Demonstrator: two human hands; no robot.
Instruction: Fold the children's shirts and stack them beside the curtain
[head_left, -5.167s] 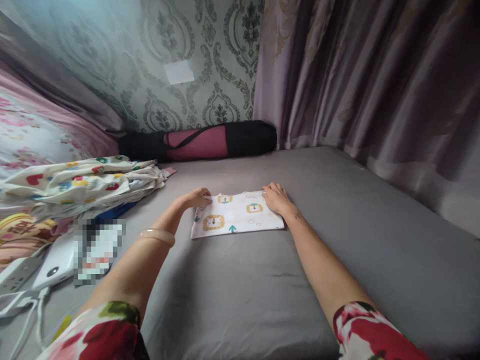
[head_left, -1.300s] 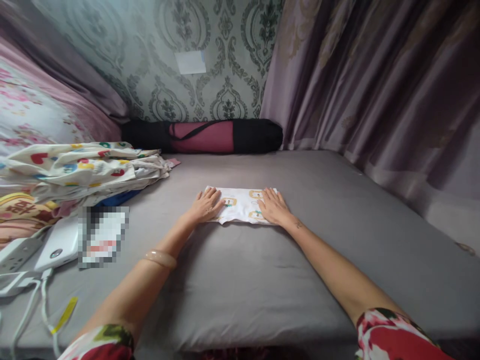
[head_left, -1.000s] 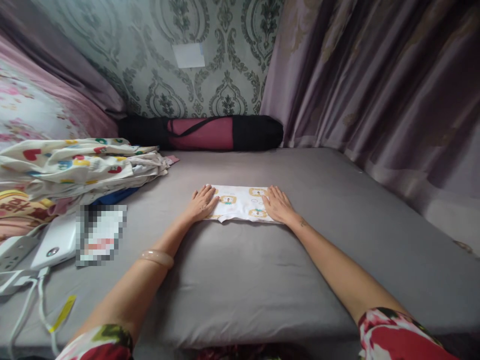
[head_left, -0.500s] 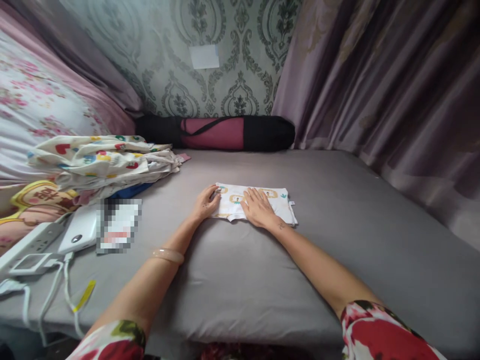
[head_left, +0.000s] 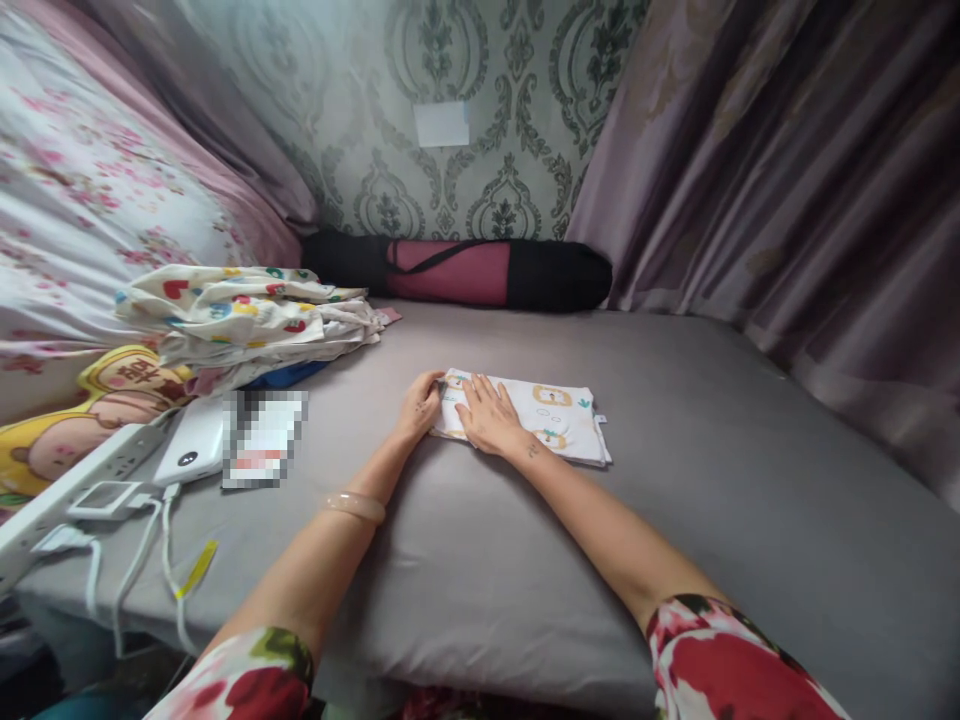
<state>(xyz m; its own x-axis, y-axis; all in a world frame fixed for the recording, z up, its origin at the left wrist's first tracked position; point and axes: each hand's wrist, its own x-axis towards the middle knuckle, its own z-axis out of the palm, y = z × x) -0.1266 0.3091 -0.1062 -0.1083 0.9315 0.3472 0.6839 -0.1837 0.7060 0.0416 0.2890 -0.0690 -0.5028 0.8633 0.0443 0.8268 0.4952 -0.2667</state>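
Note:
A folded white garment (head_left: pixel 574 425) with yellow and green cartoon prints lies flat on the grey bed sheet. At its left edge, my left hand (head_left: pixel 420 408) has curled fingers closed around the cloth. My right hand (head_left: pixel 489 415) rests flat on the left half of the garment, fingers stretched out and palm down. A small white tag (head_left: pixel 601 420) sticks out from the garment's right edge.
A heap of printed clothes (head_left: pixel 255 305) lies at the left, behind a white power bank (head_left: pixel 192 440), a power strip (head_left: pixel 82 490) and charging cables. Along the wall lies a black and pink long bag (head_left: pixel 457 272). Curtains (head_left: pixel 697 170) hang at the right.
My right hand has slid left along the garment toward my left hand, uncovering more of its middle. The camera view has turned slightly left. My left hand stays at the left edge.

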